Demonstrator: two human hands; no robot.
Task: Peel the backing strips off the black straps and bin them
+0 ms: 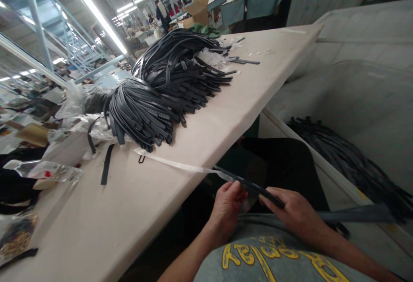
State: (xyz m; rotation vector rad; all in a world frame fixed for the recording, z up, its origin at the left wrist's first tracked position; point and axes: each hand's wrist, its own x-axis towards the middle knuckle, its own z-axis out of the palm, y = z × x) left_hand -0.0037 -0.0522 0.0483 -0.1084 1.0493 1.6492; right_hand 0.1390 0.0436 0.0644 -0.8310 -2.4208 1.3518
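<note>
My left hand (228,202) is closed in a pinch beside a dark strap (244,181), at its free end over my lap. A thin whitish strip (180,164) runs from the table to the fingers of that hand. My right hand (290,209) is wrapped round the same dark strap, with the thumb along it. The strap's tail (358,214) stretches out to the right behind that hand. On the table (167,204) lies a big heap of dark straps (142,110), their ends pointing toward me.
A white bin (338,88) on my right holds more dark straps (335,148). Near the left lie a single short strap (106,164), a small dark clip (141,158), a plastic bottle (45,170) and a bag of small gold parts (17,237). People work far back.
</note>
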